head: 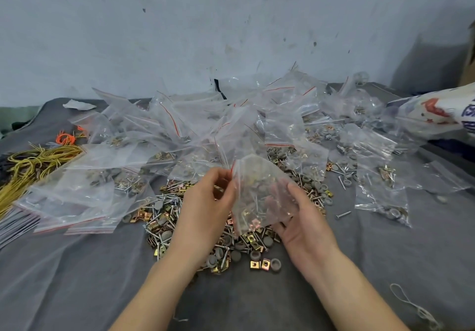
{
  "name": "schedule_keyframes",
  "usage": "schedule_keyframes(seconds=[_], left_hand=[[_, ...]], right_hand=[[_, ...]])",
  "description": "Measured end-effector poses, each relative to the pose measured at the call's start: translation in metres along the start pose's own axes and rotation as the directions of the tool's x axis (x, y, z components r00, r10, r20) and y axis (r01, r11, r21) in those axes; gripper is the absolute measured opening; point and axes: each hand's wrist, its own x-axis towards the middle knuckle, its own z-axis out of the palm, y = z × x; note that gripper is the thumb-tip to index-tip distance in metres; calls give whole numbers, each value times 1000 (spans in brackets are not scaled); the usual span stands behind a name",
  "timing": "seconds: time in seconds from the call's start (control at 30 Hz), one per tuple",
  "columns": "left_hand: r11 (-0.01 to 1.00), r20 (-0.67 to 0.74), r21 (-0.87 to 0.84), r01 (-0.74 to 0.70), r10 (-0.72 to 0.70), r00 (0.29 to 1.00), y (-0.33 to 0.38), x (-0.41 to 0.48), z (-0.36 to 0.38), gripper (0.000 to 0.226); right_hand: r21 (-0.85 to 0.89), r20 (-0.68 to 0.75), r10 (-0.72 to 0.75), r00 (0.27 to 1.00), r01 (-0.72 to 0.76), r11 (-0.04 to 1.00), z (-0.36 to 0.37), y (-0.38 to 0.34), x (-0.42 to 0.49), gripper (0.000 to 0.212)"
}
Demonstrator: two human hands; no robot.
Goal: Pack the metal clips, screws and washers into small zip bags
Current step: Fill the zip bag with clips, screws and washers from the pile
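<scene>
Zip bag (259, 197) hangs above the loose pile (231, 248), and looks soft, slippery and bottom-heavy. Left hand (205, 202) pinches its top edge; right hand (303, 217) cups it, maybe gripping. Best hold: the top strip

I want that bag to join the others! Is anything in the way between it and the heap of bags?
Nothing visible. The bag, held by the left hand and right hand, sits just in front of the heap of filled bags, with only air between.
</scene>
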Motion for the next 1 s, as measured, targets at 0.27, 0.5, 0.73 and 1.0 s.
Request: schedule_keyframes(seconds=[0.27, 0.5, 0.73, 1.0], left_hand=[[968, 221, -222, 113, -63, 973, -1, 5, -24, 14], [985, 330, -137, 101, -51, 943, -11, 3, -37, 8], [1000, 179, -19, 9, -6, 984, -10, 7, -33, 10], [975, 203, -195, 108, -67, 977, -12, 2, -25, 17]], right_hand=[[30, 136, 44, 990, -48, 998, -15, -39, 4, 26], [-423, 155, -85, 984, 144, 895, -17, -56, 14, 37], [-618, 193, -254, 948, 318, 719, -8, -42, 12, 24], [-651, 155, -506, 848, 473, 593, -9, -47, 19, 12]])
